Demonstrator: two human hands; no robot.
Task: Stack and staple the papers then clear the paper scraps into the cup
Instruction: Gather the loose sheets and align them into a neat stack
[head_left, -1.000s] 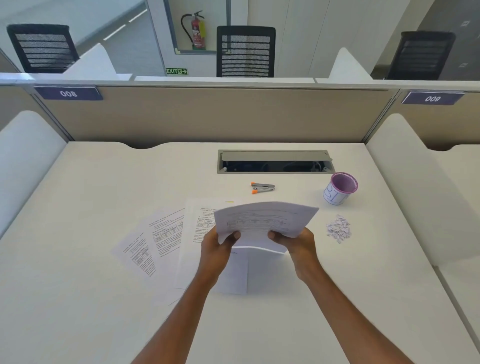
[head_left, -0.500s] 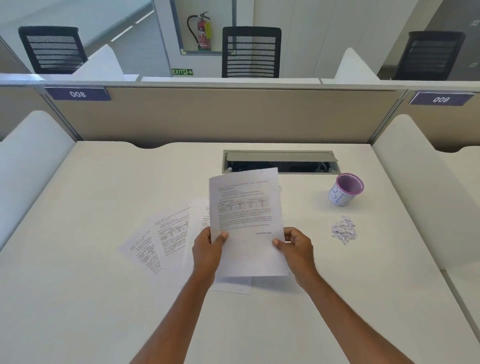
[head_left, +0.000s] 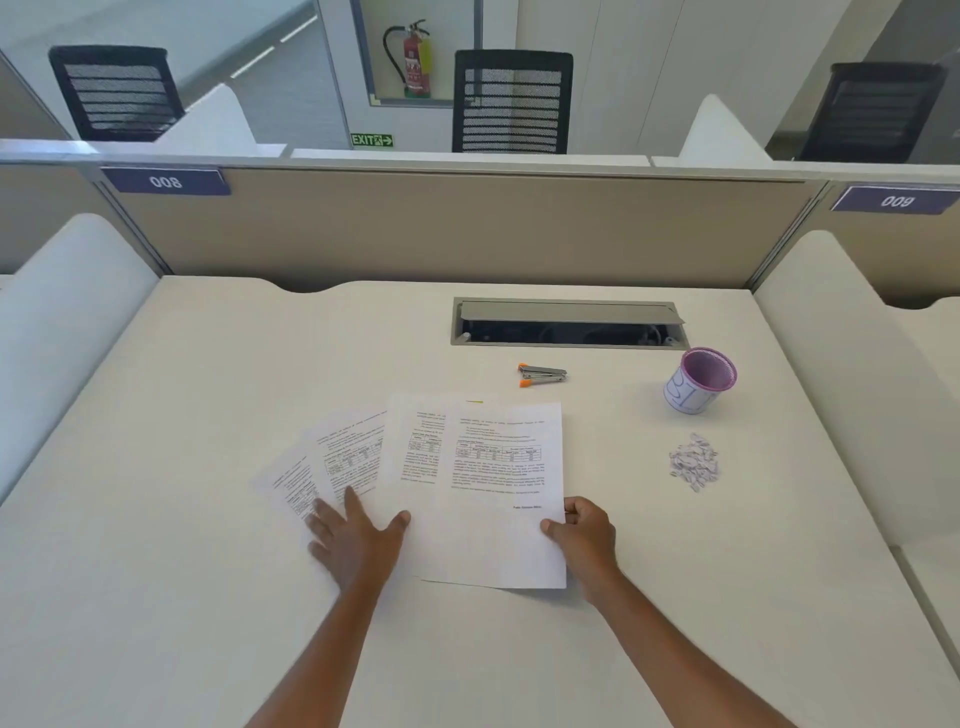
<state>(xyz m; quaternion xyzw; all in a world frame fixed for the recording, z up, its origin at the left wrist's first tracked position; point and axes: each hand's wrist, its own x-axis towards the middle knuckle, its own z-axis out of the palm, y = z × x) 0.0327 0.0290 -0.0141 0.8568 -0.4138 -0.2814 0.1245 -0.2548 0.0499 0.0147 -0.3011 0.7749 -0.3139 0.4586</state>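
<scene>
Several printed sheets lie fanned on the white desk (head_left: 208, 597). The top sheet (head_left: 506, 493) lies flat at the right of the fan, over a second sheet (head_left: 415, 467). My right hand (head_left: 584, 535) pinches the top sheet's right edge. My left hand (head_left: 353, 540) rests with spread fingers on the left sheets (head_left: 343, 457). A small stapler (head_left: 541, 374) with orange tips lies beyond the papers. A purple-rimmed cup (head_left: 698, 382) stands at the right, and a pile of paper scraps (head_left: 693, 462) lies in front of it.
A cable tray slot (head_left: 569, 322) with a raised flap is set into the desk behind the stapler. A beige partition (head_left: 467, 228) closes the far side. White side dividers (head_left: 841, 374) bound the desk on the right and left.
The sheet I held up with both hands now lies flat on the fanned papers. My left hand has let go and moved left onto the other sheets.
</scene>
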